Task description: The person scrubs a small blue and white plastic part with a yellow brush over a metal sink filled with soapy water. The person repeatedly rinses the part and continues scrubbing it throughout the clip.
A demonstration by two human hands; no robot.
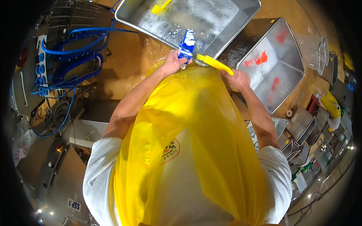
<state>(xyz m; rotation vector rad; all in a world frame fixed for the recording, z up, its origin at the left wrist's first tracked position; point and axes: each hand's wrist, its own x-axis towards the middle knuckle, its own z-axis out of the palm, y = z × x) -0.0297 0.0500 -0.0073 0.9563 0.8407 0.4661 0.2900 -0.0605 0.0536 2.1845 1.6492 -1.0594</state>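
In my left hand (172, 63), at the near edge of a metal tub, is a blue plastic piece (186, 47) with white foam on it. My right hand (238, 79) is wrapped round the yellow handle of a brush (218, 64), whose head end meets the lower part of the blue piece. The metal tub (143, 31) holds sudsy water. A yellow tool (160, 7) with a broad end lies in that water at the far left. Over my body hangs a yellow apron (203, 101).
To the right, a second metal tub (288, 81) holds foam and red pieces (260, 58). Beyond it stands a clear plastic container (319, 52). Coiled blue hoses (75, 67) hang on the left by metal equipment. More metal bins (301, 124) stand at the lower right.
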